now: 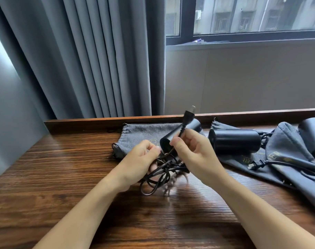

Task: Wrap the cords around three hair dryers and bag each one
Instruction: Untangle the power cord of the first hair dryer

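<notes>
Over the wooden table (pixel 45 177), near its middle: left hand (pixel 140 162) curling round the handle end of a black hair dryer (pixel 181 135), fingers closed tight on it, barrel tilting up and away. Right hand (pixel 192 151) pinching the cord (pixel 158 177) just below the plug (pixel 189 114), thumb and forefinger narrow on the wire, plug pointing upward above the barrel. Hanging beneath both hands in loose, tangled loops, most of that cord, not lying neatly around the dryer; whether any turns are sitting on the handle, hidden behind the fingers, cannot tell.

Lying flat behind the held dryer, touching the table's back edge, a grey drawstring bag (pixel 144 133), holding nothing as far as can be seen. To the right, resting on a second grey bag (pixel 239 159), a second hair dryer (pixel 237 141) with its plug (pixel 255 165) and cord trailing free across the cloth. Farther right, partly cut off by the frame, a third hair dryer (pixel 312 133) beside a third, rumpled bag (pixel 286 141).

Judging from this: wrapping on the first dryer only just getting going, nothing bagged, all three cords seemingly loose. Remaining: nearly everything, three wraps and three baggings.
</notes>
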Tool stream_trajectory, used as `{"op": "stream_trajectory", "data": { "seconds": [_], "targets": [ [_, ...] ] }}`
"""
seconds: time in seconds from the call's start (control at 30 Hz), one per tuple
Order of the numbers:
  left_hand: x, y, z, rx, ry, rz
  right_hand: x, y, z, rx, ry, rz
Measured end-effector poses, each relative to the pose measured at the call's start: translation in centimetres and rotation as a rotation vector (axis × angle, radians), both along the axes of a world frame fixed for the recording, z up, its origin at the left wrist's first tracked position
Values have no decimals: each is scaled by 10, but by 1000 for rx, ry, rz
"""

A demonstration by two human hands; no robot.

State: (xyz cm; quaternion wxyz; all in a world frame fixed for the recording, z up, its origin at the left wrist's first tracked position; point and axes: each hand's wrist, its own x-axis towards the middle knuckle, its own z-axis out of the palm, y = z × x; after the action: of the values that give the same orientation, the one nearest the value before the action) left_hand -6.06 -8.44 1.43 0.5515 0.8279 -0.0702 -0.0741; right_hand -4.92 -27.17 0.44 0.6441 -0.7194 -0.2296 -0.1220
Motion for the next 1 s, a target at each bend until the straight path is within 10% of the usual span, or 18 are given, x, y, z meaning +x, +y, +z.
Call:
{"op": "stream_trajectory", "data": {
  "seconds": [0.17,0.5,0.7,1.0],
  "targets": [
    [-1,-1,7,-135,110,102,-4,-3,9,277,224,108],
    [2,8,11,-385,229,55,-3,1,-3,-9,132,110],
    [6,11,13,-399,152,183,2,-8,0,374,290,322],
    [7,18,13,-482,130,186,0,-4,-12,66,232,254]
  ]
}}
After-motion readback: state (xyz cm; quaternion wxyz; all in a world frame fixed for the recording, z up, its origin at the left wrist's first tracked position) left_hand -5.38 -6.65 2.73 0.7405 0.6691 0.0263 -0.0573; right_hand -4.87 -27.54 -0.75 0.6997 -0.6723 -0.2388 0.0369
